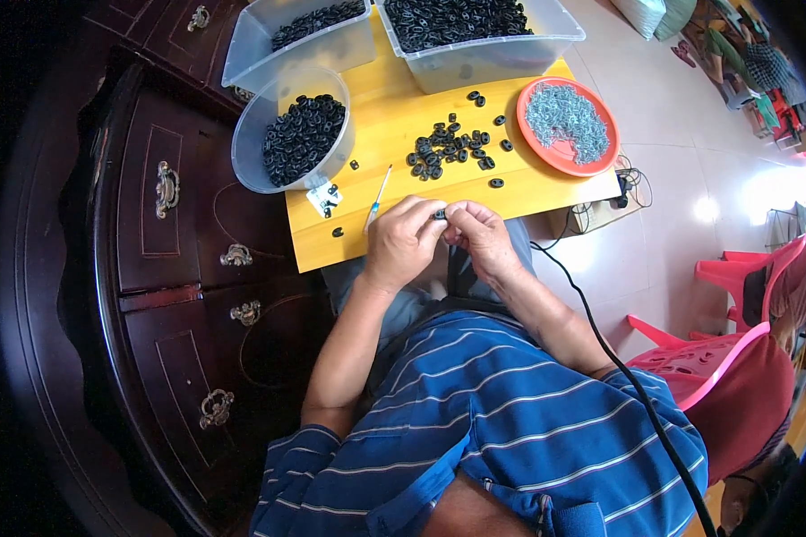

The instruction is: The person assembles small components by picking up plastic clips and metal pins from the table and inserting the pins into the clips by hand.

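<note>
My left hand [401, 240] and my right hand [482, 234] meet at the near edge of a small yellow wooden table [394, 134], fingertips pinched together on one small black ring-shaped part [440, 215]. A loose pile of the same black parts [446, 148] lies on the table just beyond my hands. A thin white and blue tool [379, 199] rests on the table by my left hand.
A round clear tub of black parts [297, 139] stands at the table's left. Two clear bins [475, 36] of them sit at the back. An orange dish of small metal pieces [568, 123] is at right. Dark wooden drawers [179, 233] stand left, pink plastic chairs [734, 358] right.
</note>
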### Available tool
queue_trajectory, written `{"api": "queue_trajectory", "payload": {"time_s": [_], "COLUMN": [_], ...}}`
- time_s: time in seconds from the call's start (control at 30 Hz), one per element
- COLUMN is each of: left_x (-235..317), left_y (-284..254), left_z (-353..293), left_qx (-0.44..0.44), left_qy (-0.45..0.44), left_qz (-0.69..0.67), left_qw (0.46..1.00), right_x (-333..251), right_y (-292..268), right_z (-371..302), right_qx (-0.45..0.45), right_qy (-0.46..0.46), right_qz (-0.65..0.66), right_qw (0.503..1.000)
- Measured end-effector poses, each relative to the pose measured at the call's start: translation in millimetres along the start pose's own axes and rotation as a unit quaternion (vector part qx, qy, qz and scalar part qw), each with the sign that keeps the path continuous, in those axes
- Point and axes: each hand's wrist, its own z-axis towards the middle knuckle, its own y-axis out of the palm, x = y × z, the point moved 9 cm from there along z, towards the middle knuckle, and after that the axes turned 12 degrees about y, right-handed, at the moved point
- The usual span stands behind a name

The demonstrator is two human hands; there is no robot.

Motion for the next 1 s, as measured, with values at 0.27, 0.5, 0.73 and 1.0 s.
{"api": "queue_trajectory", "payload": {"time_s": [0.27, 0.5, 0.73, 1.0], "left_x": [-4, -26, -45, -42], "left_y": [3, 7, 26, 35], "left_z": [0, -14, -27, -29], "left_qx": [-0.007, 0.060, 0.067, 0.075], "left_qy": [-0.008, -0.090, -0.201, -0.215], "left_qz": [-0.012, -0.082, -0.228, -0.296], "left_qw": [1.000, 0.991, 0.950, 0.928], "right_x": [-1, -4, -11, -15], "right_y": [-3, -5, 0, 1], "right_z": [0, 1, -3, -8], "right_qx": [0.012, 0.031, 0.042, 0.052], "right_qy": [0.001, -0.010, -0.064, -0.102], "right_qz": [0.006, 0.015, -0.008, -0.038], "right_qw": [1.000, 0.999, 0.997, 0.993]}}
